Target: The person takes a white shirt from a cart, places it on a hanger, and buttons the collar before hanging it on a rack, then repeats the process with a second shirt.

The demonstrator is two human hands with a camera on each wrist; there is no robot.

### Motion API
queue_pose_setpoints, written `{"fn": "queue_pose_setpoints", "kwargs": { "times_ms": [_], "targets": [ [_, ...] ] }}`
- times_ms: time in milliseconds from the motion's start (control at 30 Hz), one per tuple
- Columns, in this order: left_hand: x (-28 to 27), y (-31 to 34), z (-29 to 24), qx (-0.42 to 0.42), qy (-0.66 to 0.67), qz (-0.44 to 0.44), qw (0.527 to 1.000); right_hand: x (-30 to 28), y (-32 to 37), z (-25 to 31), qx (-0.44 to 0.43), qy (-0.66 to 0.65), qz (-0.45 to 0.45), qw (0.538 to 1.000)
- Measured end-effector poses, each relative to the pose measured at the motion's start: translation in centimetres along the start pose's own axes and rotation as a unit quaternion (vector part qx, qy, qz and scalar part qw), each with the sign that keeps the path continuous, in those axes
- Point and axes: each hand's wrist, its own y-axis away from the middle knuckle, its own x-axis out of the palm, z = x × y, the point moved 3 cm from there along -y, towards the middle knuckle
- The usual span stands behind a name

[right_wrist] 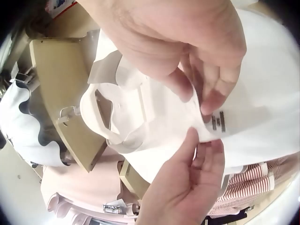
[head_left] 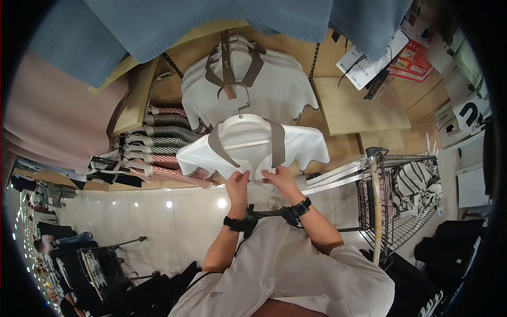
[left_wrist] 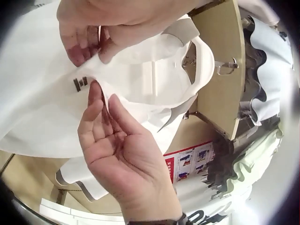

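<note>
A white shirt (head_left: 311, 147) with a taupe collar (head_left: 278, 142) hangs on a white hanger (head_left: 244, 120) in front of the person. My left hand (head_left: 237, 187) pinches one edge of its front opening, and my right hand (head_left: 282, 182) pinches the other edge, close beside it. The left wrist view has the left hand (left_wrist: 122, 18) above and the right hand (left_wrist: 129, 161) below, the fabric between thumbs and fingers. Small dark marks (right_wrist: 219, 122) show on the shirt near the fingertips in the right wrist view.
More pale shirts (head_left: 285, 79) hang behind, with striped garments (head_left: 169, 132) to their left. Blue cloth (head_left: 211, 16) hangs overhead. A wire cart (head_left: 393, 227) holding striped fabric (head_left: 414, 182) stands at the right; wooden shelves (head_left: 359, 108) line the wall.
</note>
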Motion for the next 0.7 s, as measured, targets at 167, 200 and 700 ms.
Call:
{"fn": "queue_pose_setpoints", "kwargs": {
  "times_ms": [167,200,700],
  "targets": [
    [-0.3,0.8,-1.8,0.006,0.002,0.044,0.999,0.3,0.5,-1.2,-0.016,0.016,-0.01,1.0],
    [-0.3,0.8,-1.2,0.018,-0.01,0.045,0.999,0.7,0.8,-0.8,-0.034,0.04,-0.014,0.999],
    [0.5,0.7,-1.0,0.127,-0.11,0.058,0.984,1.7,1.4,0.1,-0.037,-0.002,-0.034,0.999]
  ]
}}
